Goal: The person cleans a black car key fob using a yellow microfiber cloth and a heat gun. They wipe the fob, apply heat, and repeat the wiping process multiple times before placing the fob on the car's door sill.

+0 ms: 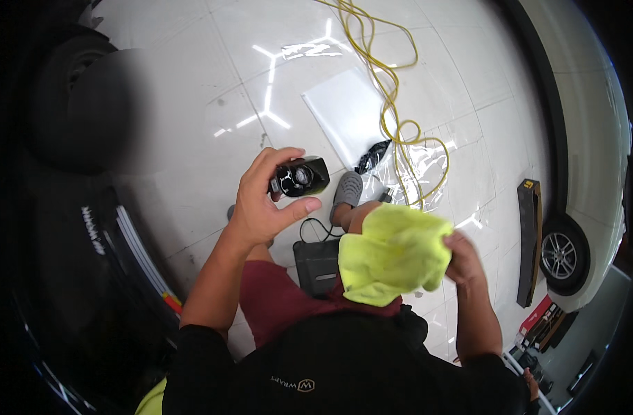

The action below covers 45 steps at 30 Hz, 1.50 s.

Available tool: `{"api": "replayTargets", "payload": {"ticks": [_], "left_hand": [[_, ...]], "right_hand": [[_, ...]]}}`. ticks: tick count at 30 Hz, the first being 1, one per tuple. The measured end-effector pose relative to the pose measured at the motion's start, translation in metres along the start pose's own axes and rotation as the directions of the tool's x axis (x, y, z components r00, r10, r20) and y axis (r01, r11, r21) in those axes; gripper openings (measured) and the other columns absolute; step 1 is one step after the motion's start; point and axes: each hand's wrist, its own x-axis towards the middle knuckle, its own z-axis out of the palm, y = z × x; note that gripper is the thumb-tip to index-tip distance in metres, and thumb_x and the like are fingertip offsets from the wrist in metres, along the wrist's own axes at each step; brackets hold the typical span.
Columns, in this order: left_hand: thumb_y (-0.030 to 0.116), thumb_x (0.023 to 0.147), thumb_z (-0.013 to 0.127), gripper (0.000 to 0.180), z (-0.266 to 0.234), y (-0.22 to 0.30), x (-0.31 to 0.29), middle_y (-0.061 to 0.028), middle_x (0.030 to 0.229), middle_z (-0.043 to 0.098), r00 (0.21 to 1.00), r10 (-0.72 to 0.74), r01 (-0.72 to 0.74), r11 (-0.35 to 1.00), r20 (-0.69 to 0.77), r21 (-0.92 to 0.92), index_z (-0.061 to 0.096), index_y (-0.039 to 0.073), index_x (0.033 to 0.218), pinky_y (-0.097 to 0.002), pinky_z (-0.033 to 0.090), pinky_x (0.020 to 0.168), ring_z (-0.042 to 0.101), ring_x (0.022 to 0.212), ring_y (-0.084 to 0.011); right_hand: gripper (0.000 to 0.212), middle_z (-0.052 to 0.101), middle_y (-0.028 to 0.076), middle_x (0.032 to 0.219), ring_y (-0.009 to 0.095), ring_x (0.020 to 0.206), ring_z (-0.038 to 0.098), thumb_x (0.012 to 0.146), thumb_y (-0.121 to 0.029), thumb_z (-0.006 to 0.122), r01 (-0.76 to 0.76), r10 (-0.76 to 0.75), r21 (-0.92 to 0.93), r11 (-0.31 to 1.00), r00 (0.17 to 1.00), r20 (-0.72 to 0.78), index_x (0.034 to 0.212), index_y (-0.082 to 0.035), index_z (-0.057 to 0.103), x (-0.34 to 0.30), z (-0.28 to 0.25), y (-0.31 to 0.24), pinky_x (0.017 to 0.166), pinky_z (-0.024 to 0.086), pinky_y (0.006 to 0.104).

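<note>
In my left hand (264,200) is a small, glossy black box-shaped object (309,176) with a pale round mark or part on the side toward me. My fingers curl behind it and the thumb stands off below; its exact kind I cannot make out. My right hand (462,259) pinches the right edge of a bright yellow-green cloth (392,256), which looks like microfibre. The cloth hangs loosely bunched above my lap and hides part of my leg. Slight blur shows on the cloth and the right hand.
A yellow cable (397,104) lies coiled across the tiled floor beside a white sheet (341,114) and clear plastic film (427,166). Between my legs is a dark grey case (313,263). Dark bodywork (88,277) stands left; a long black box (529,242) and a light car (593,104), right.
</note>
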Motion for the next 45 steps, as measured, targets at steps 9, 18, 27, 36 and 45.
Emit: {"api": "replayTargets", "payload": {"ticks": [9, 18, 27, 36, 45], "left_hand": [[0.022, 0.072, 0.083, 0.064, -0.058, 0.241, 0.046, -0.0084, 0.095, 0.065, 0.989, -0.143, 0.149, 0.921, -0.042, 0.360, 0.051, 0.004, 0.125, -0.0243, 0.049, 0.073, 0.063, 0.084, -0.0123], [0.027, 0.068, 0.080, 0.054, -0.093, 0.356, 0.079, -0.0093, 0.088, 0.064, 0.970, 0.173, -0.240, 0.611, 0.169, 0.755, 0.057, 0.007, 0.112, -0.0365, 0.050, 0.062, 0.064, 0.073, -0.0289], [0.031, 0.073, 0.078, 0.050, -0.212, 0.371, 0.099, -0.0102, 0.089, 0.064, 0.988, 0.069, -0.147, 0.664, 0.136, 0.733, 0.057, 0.006, 0.111, -0.0370, 0.049, 0.063, 0.063, 0.070, -0.0293], [0.035, 0.076, 0.079, 0.055, -0.299, 0.369, 0.053, -0.0120, 0.079, 0.064, 0.945, -0.325, 0.326, 0.915, -0.046, 0.236, 0.059, 0.001, 0.115, -0.0315, 0.047, 0.068, 0.060, 0.071, -0.0174], [0.008, 0.084, 0.060, 0.070, -0.278, 0.350, 0.004, -0.0185, 0.095, 0.062, 0.648, -0.300, 0.414, 0.910, -0.700, -0.007, 0.026, -0.001, 0.144, -0.0309, 0.048, 0.075, 0.061, 0.080, -0.0178]], "right_hand": [[0.030, 0.061, 0.012, 0.116, 0.026, 0.109, 0.057, 0.088, -0.012, 0.062, 0.530, -0.412, -0.558, 0.639, 0.848, 0.334, 0.116, -0.001, 0.063, -0.049, 0.150, -0.148, 0.097, 0.042, 0.0370], [0.022, 0.062, 0.019, 0.101, 0.034, 0.093, 0.060, 0.086, -0.012, 0.064, 0.900, -0.456, -0.425, 0.099, 0.420, 0.784, 0.106, -0.002, 0.065, -0.060, 0.309, -0.218, 0.080, 0.047, 0.0401], [0.024, 0.065, 0.008, 0.093, 0.017, 0.086, 0.062, 0.093, -0.017, 0.054, 0.691, -0.160, -0.475, 0.545, 0.642, 0.750, 0.108, -0.001, 0.061, -0.024, 0.422, -0.240, 0.075, 0.048, 0.0329], [0.026, 0.060, 0.014, 0.083, 0.036, 0.075, 0.058, 0.071, -0.008, 0.064, 0.909, 0.276, 0.296, -0.295, -0.215, 0.937, 0.097, -0.006, 0.063, 0.039, 0.566, -0.264, 0.069, 0.047, 0.0452], [0.046, 0.051, 0.015, 0.134, 0.029, 0.127, 0.045, 0.090, -0.025, 0.058, 0.722, 0.436, -0.217, 0.657, -0.129, 0.891, 0.127, 0.003, 0.053, 0.098, 0.643, -0.256, 0.107, 0.031, 0.0413]]}}
